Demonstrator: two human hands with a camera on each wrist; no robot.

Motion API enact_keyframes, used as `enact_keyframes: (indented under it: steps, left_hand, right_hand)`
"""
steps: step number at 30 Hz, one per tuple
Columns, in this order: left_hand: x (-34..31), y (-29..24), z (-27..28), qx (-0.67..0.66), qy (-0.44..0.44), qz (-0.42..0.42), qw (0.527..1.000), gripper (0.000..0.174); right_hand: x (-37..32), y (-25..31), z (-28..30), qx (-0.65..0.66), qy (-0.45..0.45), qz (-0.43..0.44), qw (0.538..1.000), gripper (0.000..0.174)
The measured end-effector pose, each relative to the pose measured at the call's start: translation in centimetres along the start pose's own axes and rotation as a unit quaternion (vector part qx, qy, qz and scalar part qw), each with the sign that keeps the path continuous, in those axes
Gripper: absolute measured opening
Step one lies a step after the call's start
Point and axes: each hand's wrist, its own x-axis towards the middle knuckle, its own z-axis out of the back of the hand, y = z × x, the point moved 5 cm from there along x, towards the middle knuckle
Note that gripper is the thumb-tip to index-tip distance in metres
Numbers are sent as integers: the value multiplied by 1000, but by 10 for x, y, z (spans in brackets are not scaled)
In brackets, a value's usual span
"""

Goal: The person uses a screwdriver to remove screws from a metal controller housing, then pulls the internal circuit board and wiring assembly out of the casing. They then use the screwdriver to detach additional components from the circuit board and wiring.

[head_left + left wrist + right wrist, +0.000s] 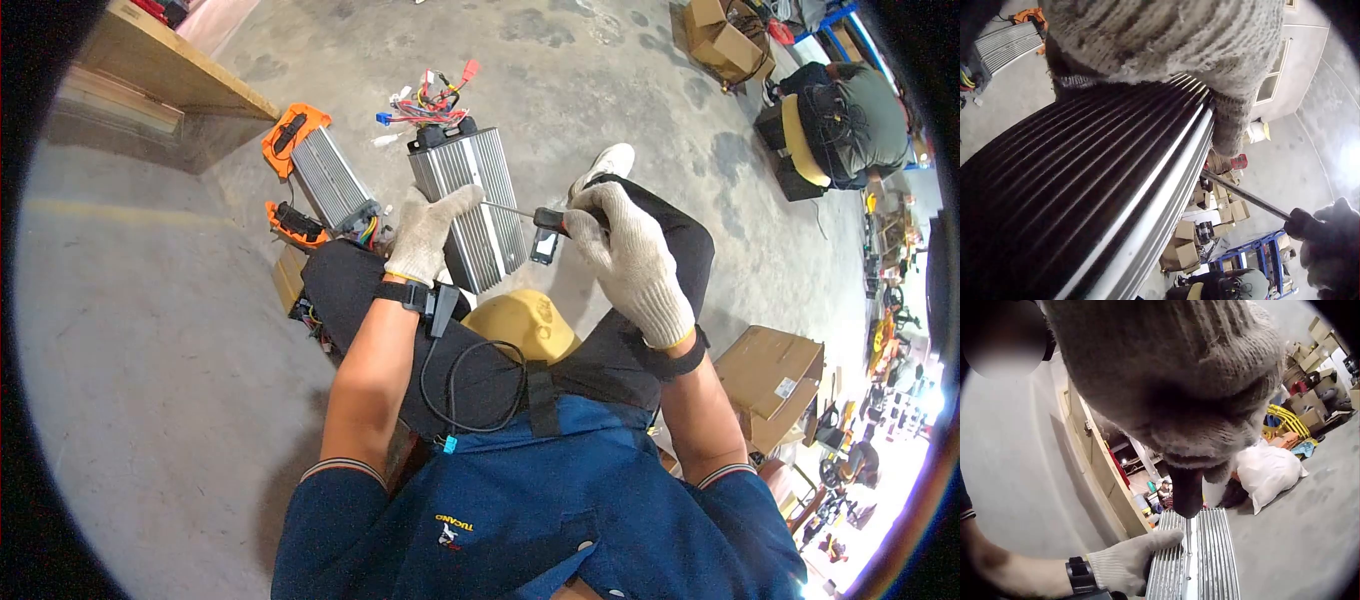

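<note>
A ribbed aluminium controller box (480,205) lies across my lap, with coloured wires (435,98) at its far end. My gloved left hand (428,232) grips its left edge, fingers and thumb wrapped over the fins (1085,187). My gloved right hand (625,255) holds a black-handled screwdriver (550,220) just right of the box. The thin shaft (1244,197) points at the box's right side edge. In the right wrist view the handle (1186,487) sticks out below the glove, above the box (1210,556) and the left hand (1129,562).
A second finned controller (328,178) with orange end caps lies on the concrete floor to the left. A yellow round object (520,322) sits between my knees. A cardboard box (770,375) stands at my right, a wooden bench (170,65) far left, and another person (850,115) sits far right.
</note>
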Motion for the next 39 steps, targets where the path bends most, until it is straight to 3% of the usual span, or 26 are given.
enact_keyframes:
  steps: [4, 6, 8, 12, 14, 15, 17, 20, 21, 23, 24, 26, 28, 30, 35, 38, 39]
  left_hand:
    - [-2, -1, -2, -29, 14, -9, 999, 43]
    - [-1, -1, 1, 18, -1, -1, 1000, 43]
    - [1, -1, 5, 32, 12, -18, 999, 42]
    - [3, -1, 4, 39, 33, -34, 998, 41]
    - [2, -1, 2, 38, 20, -15, 999, 41]
    - [1, -1, 3, 36, 7, 2, 999, 42]
    - [3, 3, 6, 39, 14, -7, 999, 43]
    - [12, 11, 10, 41, 15, -16, 999, 44]
    - [11, 10, 10, 39, 8, -13, 999, 44]
    - [10, 6, 7, 56, 16, -22, 998, 43]
    - [7, 3, 5, 75, 28, -27, 996, 43]
    - [5, 2, 5, 65, 34, -16, 997, 42]
    - [6, 4, 3, 53, 41, -7, 998, 41]
    - [7, 3, 3, 57, 37, -18, 998, 39]
    - [5, 3, 2, 51, 35, -7, 998, 41]
    - [3, 2, 3, 46, 32, 3, 998, 42]
    - [3, 1, 2, 48, 39, 2, 998, 42]
  right_hand:
    - [-4, -2, 0, 18, -16, -29, 999, 25]
    - [-2, 3, 2, 10, -36, -28, 999, 26]
    - [2, 3, 1, 49, 47, -224, 972, 30]
    - [7, -9, -1, -27, 81, -154, 984, 31]
    - [8, 3, 0, -76, 92, -16, 993, 28]
    - [7, 5, -1, -76, 92, -16, 993, 28]
    - [4, 23, -6, -179, 89, 75, 977, 26]
    - [8, 24, -6, -138, 57, 134, 980, 28]
    - [7, 24, -6, -139, 57, 135, 979, 28]
    - [8, 19, 4, -67, -43, 62, 995, 27]
    - [9, 18, 2, -66, -41, 62, 995, 27]
    - [8, 5, 0, -13, -23, -52, 998, 22]
    - [8, 7, 1, -17, 9, -43, 999, 18]
    - [7, 16, -1, -56, -19, 93, 994, 17]
    - [2, 15, -2, -3, -48, 94, 994, 18]
    - [1, 22, 5, -16, -89, 34, 995, 24]
    - [6, 12, 3, 3, -13, -28, 1000, 29]
